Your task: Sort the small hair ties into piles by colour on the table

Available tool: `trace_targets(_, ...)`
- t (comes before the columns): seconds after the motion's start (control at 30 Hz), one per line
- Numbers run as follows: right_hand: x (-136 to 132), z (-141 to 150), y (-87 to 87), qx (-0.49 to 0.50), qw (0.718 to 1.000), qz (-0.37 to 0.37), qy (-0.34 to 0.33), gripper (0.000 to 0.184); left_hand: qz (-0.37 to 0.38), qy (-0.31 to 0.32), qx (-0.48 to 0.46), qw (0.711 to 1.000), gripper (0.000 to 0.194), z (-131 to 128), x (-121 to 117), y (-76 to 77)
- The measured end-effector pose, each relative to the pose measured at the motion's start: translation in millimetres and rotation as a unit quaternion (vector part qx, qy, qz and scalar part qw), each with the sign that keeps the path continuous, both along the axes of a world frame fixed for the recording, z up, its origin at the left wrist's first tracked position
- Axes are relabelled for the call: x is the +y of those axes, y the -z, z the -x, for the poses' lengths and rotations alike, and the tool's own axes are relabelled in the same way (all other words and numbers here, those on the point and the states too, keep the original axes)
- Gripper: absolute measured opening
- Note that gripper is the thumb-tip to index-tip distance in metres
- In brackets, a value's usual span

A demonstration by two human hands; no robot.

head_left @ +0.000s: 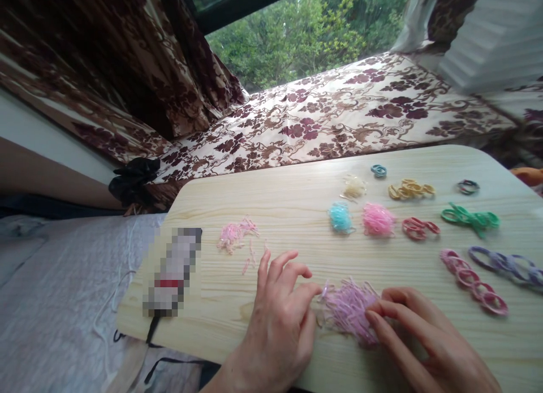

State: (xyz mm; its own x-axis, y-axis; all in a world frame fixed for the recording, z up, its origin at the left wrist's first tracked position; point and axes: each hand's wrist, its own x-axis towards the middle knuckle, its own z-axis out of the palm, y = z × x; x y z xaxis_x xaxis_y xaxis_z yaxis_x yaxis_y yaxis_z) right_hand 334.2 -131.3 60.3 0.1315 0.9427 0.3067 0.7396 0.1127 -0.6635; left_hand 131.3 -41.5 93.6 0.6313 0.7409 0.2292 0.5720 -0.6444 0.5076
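Observation:
A loose pile of small purple elastic bands [351, 311] lies near the table's front edge, between my two hands. My left hand [282, 314] is at the pile's left side, fingers lifted and apart, with the index fingertip close to a stray purple band. Thumb and index finger of my right hand [418, 331] are pinched together at the pile's right edge, on purple bands. Farther left sits a small heap of pale pink bands [232, 234] with a few strays beside it. Bright pink bands [378, 219] and turquoise bands [340, 217] form piles beyond my hands.
Cream bands [354, 186], yellow hair ties [410, 189], red hair ties [419, 228], green hair ties [470, 216], pink hair ties [473, 283] and purple hair ties [504, 264] lie to the right. A blurred-out object [173, 271] is at the table's left edge.

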Motion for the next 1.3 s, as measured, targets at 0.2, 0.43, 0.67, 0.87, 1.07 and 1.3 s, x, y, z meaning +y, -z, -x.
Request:
trace_targets(0.2,6,6,-0.3,-0.003,1.000,-0.021,0.004,0.014,0.025,0.008,-0.052,0.998,0.012,-9,-6,-1.8)
trace_targets(0.43,3,5,1.2,-0.028,0.999,-0.011,-0.010,0.014,0.041,0.034,-0.018,0.998,0.013,-4,-4,1.4)
trace_targets(0.67,2,-5,5.6,-0.112,0.992,-0.044,-0.027,0.020,-0.009,0.045,0.018,0.999,0.015,1,5,1.4)
trace_targets(0.87,2,2,3.2,-0.113,0.992,-0.052,-0.027,0.023,-0.050,0.080,0.064,0.993,0.018,-10,14,4.3)
trace_targets(1.07,0,7,-0.2,-0.104,0.994,-0.032,-0.020,0.027,-0.041,0.078,0.083,0.993,0.018,-14,16,7.0)
trace_targets(1.3,0,6,11.1,-0.129,0.989,-0.071,-0.006,0.020,-0.013,0.037,0.046,0.998,0.021,4,14,-1.3)
